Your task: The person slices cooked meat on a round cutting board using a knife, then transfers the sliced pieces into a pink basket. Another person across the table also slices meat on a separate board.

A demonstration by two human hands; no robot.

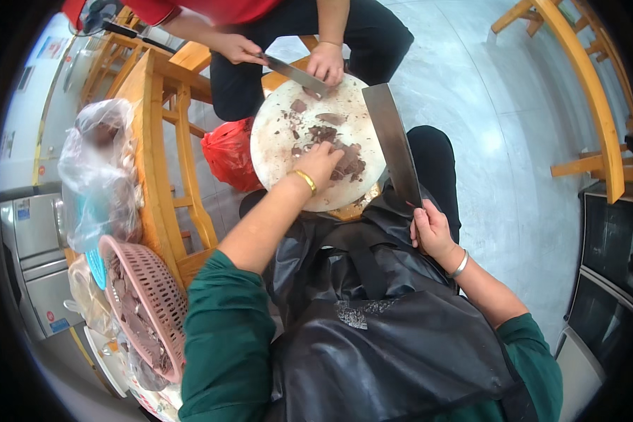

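A round white chopping board [277, 163] lies before me, scattered with dark brown pieces that look like cooked meat or liver [349, 161]. My left hand [322, 163], with a gold-coloured bracelet at the wrist, reaches onto the board. Its fingers bend down among the pieces, and their tips are partly hidden. To the right of the board, my right hand [432, 229] grips the handle of a cleaver [393, 142]. The broad blade is raised beside the board's right edge, pointing away from me.
Opposite me, a co-worker's hand [242, 50] holds another knife [295, 73]; their other hand [326, 63] rests at the board's far edge. A pink plastic basket [158, 285] of brown pieces stands left, near a wooden chair [182, 147]. A red plastic bag [229, 153] sits beside the board.
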